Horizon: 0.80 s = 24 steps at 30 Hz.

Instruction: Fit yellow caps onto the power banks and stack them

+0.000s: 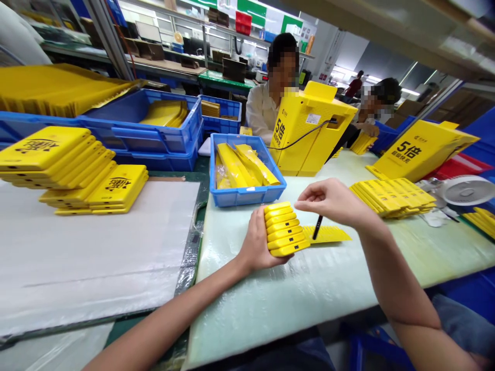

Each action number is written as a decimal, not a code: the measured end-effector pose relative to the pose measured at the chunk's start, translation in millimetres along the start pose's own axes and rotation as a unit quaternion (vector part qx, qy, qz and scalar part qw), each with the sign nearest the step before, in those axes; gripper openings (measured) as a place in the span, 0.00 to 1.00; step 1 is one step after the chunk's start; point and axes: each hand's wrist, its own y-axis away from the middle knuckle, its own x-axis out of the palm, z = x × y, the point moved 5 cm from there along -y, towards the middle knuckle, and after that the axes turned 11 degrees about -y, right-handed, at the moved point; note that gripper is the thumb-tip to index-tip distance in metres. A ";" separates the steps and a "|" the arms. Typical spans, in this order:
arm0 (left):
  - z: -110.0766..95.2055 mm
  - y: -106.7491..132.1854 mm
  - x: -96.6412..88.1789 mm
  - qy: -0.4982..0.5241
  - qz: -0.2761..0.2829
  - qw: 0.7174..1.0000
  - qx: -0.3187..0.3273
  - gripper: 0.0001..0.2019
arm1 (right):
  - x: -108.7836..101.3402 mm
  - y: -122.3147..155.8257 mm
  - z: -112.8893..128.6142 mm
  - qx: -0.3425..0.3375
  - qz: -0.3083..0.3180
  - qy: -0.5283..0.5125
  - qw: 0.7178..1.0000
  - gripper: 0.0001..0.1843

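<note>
My left hand [257, 242] is wrapped round a stack of flat yellow power-bank-like cases [284, 226], tilted up with their ends towards me. Small dark openings show in several of these ends. Just right of the stack, my right hand [328, 201] has its thumb and forefinger pinched together; whether anything tiny is between the tips I cannot tell. A thin black pen-like stick [317, 228] sticks out below the right palm, seemingly held by the curled fingers. Beneath it, a yellow sheet [330, 234] with rows of small marks lies on the pale green table mat [286, 293].
A blue bin [247, 195] of yellow sleeves stands behind the stack. Piled yellow cases [77, 170] sit at left, more [392, 196] at right. Yellow display boxes [309, 134] stand ahead. A white fan [467, 189] is far right. Co-workers [263, 113] sit opposite.
</note>
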 end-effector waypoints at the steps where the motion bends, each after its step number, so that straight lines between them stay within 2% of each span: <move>1: -0.9 -0.5 -0.6 0.001 -0.001 1.000 0.001 0.67 | -1.8 0.3 -2.4 0.002 0.003 -0.039 0.999 0.16; 2: -1.4 -0.9 -0.9 0.001 -0.002 1.000 0.000 0.67 | -3.6 -0.2 -5.1 0.003 -0.014 -0.075 0.997 0.20; 4: -1.3 -1.3 -0.8 -0.001 -0.002 1.000 -0.004 0.67 | -7.3 -2.2 -11.8 0.001 -0.089 -0.116 0.989 0.25; 6: -0.6 -1.4 -0.1 -0.005 -0.001 1.000 -0.006 0.68 | -8.5 -4.1 -20.0 -0.005 -0.136 -0.130 0.982 0.27; 8: 0.1 -1.5 0.2 -0.006 -0.003 1.000 -0.004 0.69 | -9.4 -4.6 -31.3 0.000 -0.116 -0.136 0.984 0.25; 13: 0.5 -1.9 -1.5 -0.001 -0.009 1.000 -0.006 0.66 | -20.5 12.0 -78.0 0.064 0.004 -0.136 0.989 0.21; 16: 3.5 -2.8 -3.7 -0.010 -0.019 1.000 -0.014 0.67 | -19.7 20.7 -104.7 0.042 -0.004 -0.029 0.999 0.10; 19: 9.6 -3.5 -5.0 0.004 -0.020 0.999 -0.027 0.66 | -3.3 16.7 -124.2 0.009 -0.010 0.099 0.995 0.11; 24: 18.5 -1.5 -5.2 0.020 -0.007 0.999 -0.045 0.68 | 27.8 -3.5 -140.1 -0.004 0.060 0.117 0.991 0.13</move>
